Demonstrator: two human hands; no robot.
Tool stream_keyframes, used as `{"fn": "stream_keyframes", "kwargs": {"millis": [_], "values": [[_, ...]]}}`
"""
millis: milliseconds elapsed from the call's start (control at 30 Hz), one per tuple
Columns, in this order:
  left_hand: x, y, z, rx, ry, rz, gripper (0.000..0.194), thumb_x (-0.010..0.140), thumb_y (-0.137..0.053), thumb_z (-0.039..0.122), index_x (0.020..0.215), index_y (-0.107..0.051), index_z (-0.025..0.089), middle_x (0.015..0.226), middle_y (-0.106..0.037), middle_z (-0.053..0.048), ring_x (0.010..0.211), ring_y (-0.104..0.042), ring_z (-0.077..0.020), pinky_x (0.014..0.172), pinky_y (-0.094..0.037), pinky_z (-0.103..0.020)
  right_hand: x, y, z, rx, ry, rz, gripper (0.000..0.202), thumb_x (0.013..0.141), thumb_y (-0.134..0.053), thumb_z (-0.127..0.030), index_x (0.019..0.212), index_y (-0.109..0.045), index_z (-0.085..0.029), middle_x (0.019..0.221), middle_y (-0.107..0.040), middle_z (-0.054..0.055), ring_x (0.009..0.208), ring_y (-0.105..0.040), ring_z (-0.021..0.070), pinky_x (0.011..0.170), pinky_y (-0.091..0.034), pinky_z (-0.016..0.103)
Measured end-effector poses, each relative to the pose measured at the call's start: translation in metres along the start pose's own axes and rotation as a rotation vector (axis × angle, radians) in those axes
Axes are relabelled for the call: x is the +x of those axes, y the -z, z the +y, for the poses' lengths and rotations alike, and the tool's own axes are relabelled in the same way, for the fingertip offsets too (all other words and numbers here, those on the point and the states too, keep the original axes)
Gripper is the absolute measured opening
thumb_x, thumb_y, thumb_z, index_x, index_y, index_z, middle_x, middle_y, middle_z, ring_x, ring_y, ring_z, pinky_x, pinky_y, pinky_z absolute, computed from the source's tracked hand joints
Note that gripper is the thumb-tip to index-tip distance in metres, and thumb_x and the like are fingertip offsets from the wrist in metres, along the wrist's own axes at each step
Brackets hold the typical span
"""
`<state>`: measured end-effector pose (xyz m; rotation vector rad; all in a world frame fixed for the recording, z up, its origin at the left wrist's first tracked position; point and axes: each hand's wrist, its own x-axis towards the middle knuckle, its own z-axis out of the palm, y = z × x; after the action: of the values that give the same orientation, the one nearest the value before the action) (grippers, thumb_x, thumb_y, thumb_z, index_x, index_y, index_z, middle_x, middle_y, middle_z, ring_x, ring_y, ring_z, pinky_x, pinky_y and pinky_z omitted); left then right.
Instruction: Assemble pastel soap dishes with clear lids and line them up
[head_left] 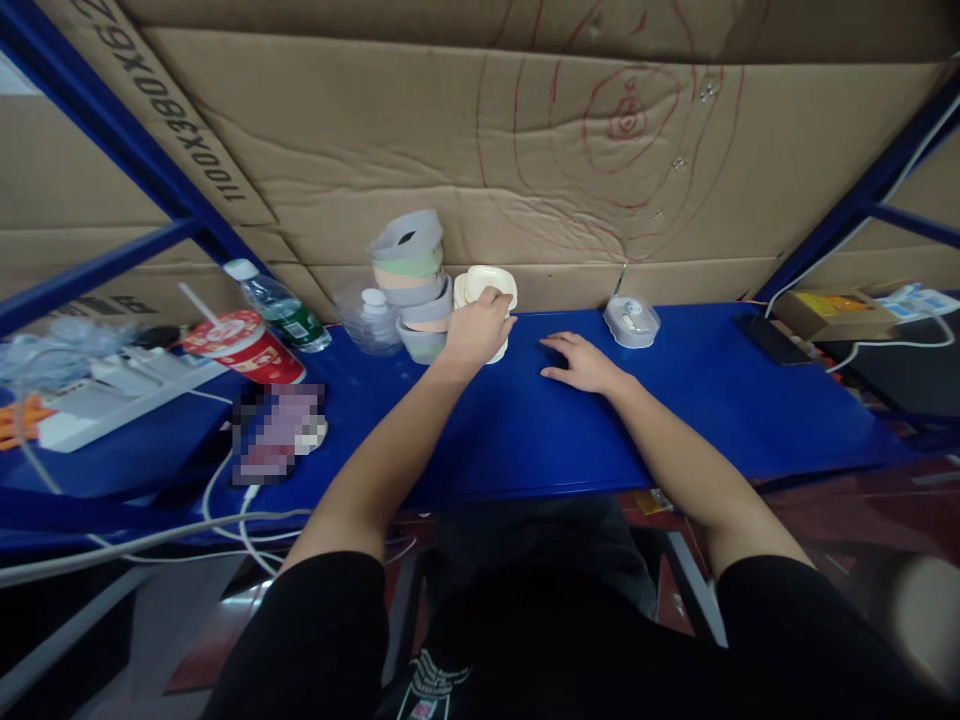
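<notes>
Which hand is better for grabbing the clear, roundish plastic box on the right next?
Probably the right hand: it looks free and is nearer that box, while the left hand is at the cream, rounded plastic pieces.

Cream dishes (491, 278) partly hidden behind left hand (477, 330); pixelated item (279, 435) unidentifiable; cardboard (337, 110) cut off above

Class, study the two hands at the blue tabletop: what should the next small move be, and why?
Probably the left hand should settle a light grip on the cream dishes: it reaches over them, though its hold is unclear. The right hand, open near the blue tabletop, appears to hold nothing.
</notes>
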<state>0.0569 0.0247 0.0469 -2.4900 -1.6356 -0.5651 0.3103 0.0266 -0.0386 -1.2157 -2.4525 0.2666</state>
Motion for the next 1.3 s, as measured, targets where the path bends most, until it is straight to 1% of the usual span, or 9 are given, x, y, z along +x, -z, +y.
{"fn": "stream_keyframes", "kwargs": {"millis": [200,367,467,600,667,800,1000,1133,1300], "values": [[-0.004,0.003,-0.004,-0.06,-0.041,0.035,0.039,0.114,-0.045,0.025,0.145,-0.067,0.017,0.144,-0.066,-0.017,0.13,-0.067,-0.0309,0.106,-0.056,-0.043,-0.001,0.004,-0.008,-0.011,-0.038,0.017,0.071,0.1,-0.069,-0.053,0.161,-0.056,-0.018,0.163,-0.059,0.02,0.15,-0.057,0.0399,0.124,-0.047,0.06],[-0.031,-0.008,-0.006,-0.221,-0.291,0.121,0.037,0.114,-0.044,0.028,0.138,-0.071,0.02,0.139,-0.07,-0.015,0.131,-0.068,-0.0256,0.112,-0.055,-0.04,0.001,0.018,-0.002,0.071,-0.249,0.318,0.057,0.109,-0.043,-0.046,0.154,-0.06,-0.016,0.146,-0.073,0.019,0.136,-0.068,0.0355,0.118,-0.053,0.055],[-0.045,-0.022,-0.01,-0.304,-0.369,-0.007,0.033,0.109,-0.054,0.034,0.132,-0.074,0.021,0.132,-0.075,-0.013,0.123,-0.072,-0.0243,0.108,-0.058,-0.039,0.001,0.026,0.006,0.174,-0.391,0.422,0.058,0.111,-0.032,-0.047,0.148,-0.063,-0.015,0.12,-0.083,0.016,0.114,-0.077,0.0321,0.103,-0.06,0.049],[-0.05,-0.04,-0.013,-0.233,-0.35,-0.341,0.038,0.102,-0.062,0.043,0.129,-0.077,0.02,0.114,-0.08,-0.009,0.109,-0.077,-0.0259,0.096,-0.06,-0.039,-0.001,0.025,0.002,0.107,-0.342,0.186,0.052,0.106,-0.053,-0.053,0.137,-0.072,-0.017,0.1,-0.084,0.011,0.095,-0.079,0.0296,0.088,-0.059,0.042],[-0.049,-0.043,-0.014,-0.191,-0.337,-0.385,0.039,0.102,-0.061,0.046,0.127,-0.078,0.021,0.113,-0.081,-0.009,0.108,-0.077,-0.0264,0.093,-0.06,-0.039,-0.001,0.02,-0.006,0.051,-0.271,-0.014,0.046,0.101,-0.064,-0.052,0.133,-0.076,-0.021,0.101,-0.084,0.009,0.095,-0.079,0.0288,0.083,-0.057,0.038],[-0.042,-0.03,-0.024,-0.17,-0.225,-0.057,0.037,0.107,-0.055,0.047,0.126,-0.078,0.024,0.129,-0.078,-0.011,0.122,-0.073,-0.0278,0.099,-0.059,-0.04,-0.001,0.012,-0.019,-0.01,-0.217,-0.173,0.043,0.101,-0.067,-0.052,0.132,-0.077,-0.026,0.103,-0.084,0.007,0.097,-0.079,0.0289,0.079,-0.054,0.036],[-0.01,0.04,-0.064,-0.169,0.153,0.549,0.049,0.108,-0.054,0.057,0.142,-0.065,0.023,0.153,-0.062,-0.012,0.141,-0.058,-0.031,0.116,-0.049,-0.05,0.0,0.012,-0.017,-0.001,-0.226,-0.173,0.046,0.101,-0.067,-0.051,0.137,-0.075,-0.025,0.107,-0.084,0.007,0.098,-0.079,0.0289,0.079,-0.054,0.036],[0.002,0.067,-0.082,-0.126,0.388,0.429,0.068,0.105,-0.051,0.073,0.148,-0.058,0.021,0.158,-0.055,-0.01,0.142,-0.055,-0.035,0.112,-0.045,-0.059,0.0,0.013,-0.017,0.007,-0.211,-0.179,0.045,0.102,-0.067,-0.051,0.136,-0.076,-0.024,0.107,-0.084,0.007,0.097,-0.079,0.0291,0.079,-0.054,0.036],[0.006,0.061,-0.094,-0.104,0.392,0.336,0.065,0.114,-0.025,0.062,0.143,-0.059,0.015,0.146,-0.066,-0.007,0.145,-0.051,-0.0291,0.112,-0.04,-0.055,0.0,0.014,-0.019,-0.009,-0.21,-0.194,0.045,0.102,-0.067,-0.051,0.137,-0.075,-0.023,0.11,-0.085,0.008,0.099,-0.079,0.0289,0.078,-0.053,0.035]]}}
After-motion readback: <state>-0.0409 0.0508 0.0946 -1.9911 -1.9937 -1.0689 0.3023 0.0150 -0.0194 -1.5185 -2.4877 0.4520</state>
